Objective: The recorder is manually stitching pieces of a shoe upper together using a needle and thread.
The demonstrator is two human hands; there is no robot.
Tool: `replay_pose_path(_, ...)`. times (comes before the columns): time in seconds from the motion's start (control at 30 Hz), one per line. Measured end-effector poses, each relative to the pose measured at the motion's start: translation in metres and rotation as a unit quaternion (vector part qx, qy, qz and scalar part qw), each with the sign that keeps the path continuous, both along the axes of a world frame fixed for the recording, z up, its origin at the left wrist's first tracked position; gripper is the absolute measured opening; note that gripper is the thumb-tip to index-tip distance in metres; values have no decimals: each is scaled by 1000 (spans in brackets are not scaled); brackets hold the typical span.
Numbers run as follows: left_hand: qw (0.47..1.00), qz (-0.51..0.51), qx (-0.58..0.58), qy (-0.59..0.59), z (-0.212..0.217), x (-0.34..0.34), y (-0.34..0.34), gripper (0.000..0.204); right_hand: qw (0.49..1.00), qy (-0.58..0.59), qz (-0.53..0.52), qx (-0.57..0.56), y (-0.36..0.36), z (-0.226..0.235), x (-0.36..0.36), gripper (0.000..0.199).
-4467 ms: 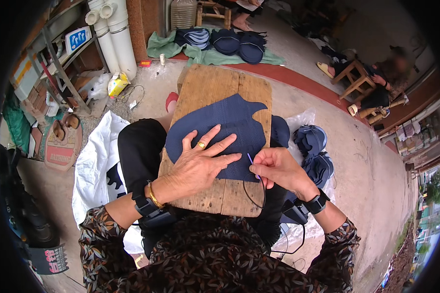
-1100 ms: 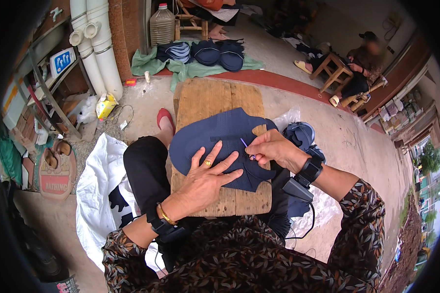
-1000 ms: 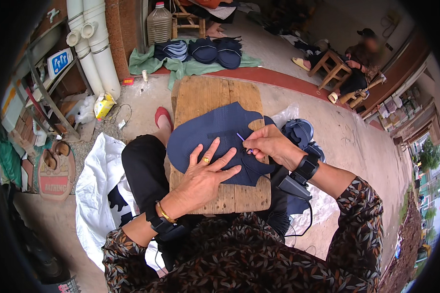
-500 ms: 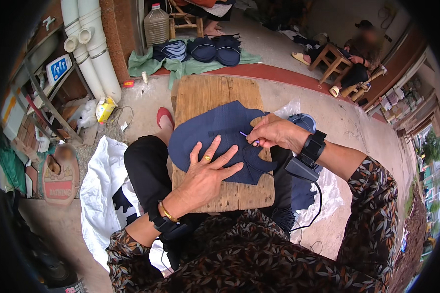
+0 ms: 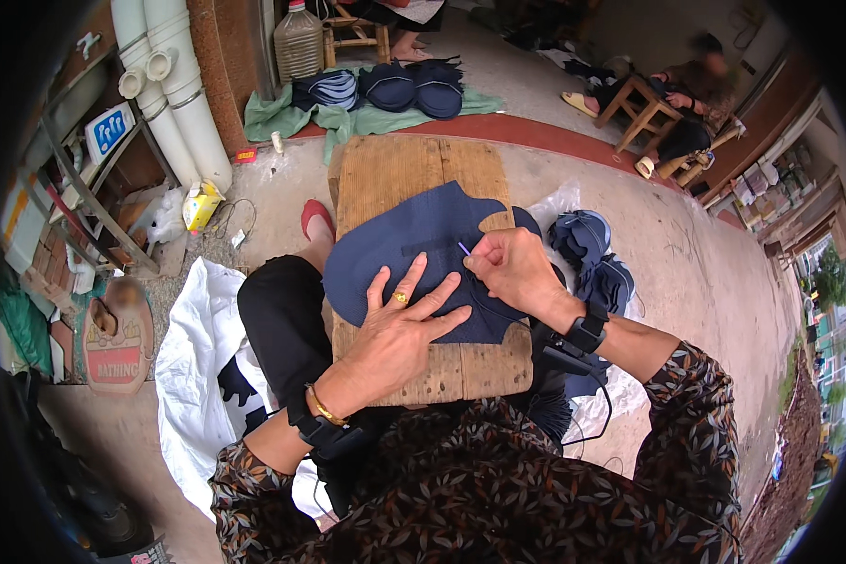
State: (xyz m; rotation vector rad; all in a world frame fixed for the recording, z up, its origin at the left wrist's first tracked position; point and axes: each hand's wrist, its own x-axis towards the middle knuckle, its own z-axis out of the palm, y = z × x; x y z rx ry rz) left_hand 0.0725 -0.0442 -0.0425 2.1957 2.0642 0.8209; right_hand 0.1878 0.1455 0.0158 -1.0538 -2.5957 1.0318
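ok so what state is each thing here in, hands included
Navy-blue fabric piece, spread out on the brown wooden board
Left hand, open, fingers splayed on the fabric
Right hand, fingers pinching the slim purple tool
Tool, tilted, partly hidden
White sheet, crumpled on the floor
Clear plastic jug, standing, capped

bare L hand [image 5: 395, 343] + bare R hand [image 5: 519, 270] = 2; 1 flat navy fabric pc [image 5: 414, 228]; 1 slim purple tool [image 5: 463, 248]; 1 brown wooden tabletop [image 5: 390, 169]; 3 navy cupped bundles [image 5: 388, 89] w/ 1 green cloth [image 5: 479, 101]; 2 navy/lt-blue bundles [image 5: 581, 240].
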Motion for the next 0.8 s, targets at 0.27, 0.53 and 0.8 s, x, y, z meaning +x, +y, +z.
replay_pose_path(0.27, 1000, 18, -20, 10, 3, 2, 1, 60, 997, 5, 31, -71, 10, 15, -3, 20)
replay_pose_path(0.53, 1000, 14, -6, 25, 3, 1, 1, 61, 995, 80, 23, 47, 8, -1, -8, 20)
replay_pose_path(0.8, 999, 14, -12, 28, 0, 2, 2, 63, 999, -9, 21, -25, 44, 28, -38, 26)
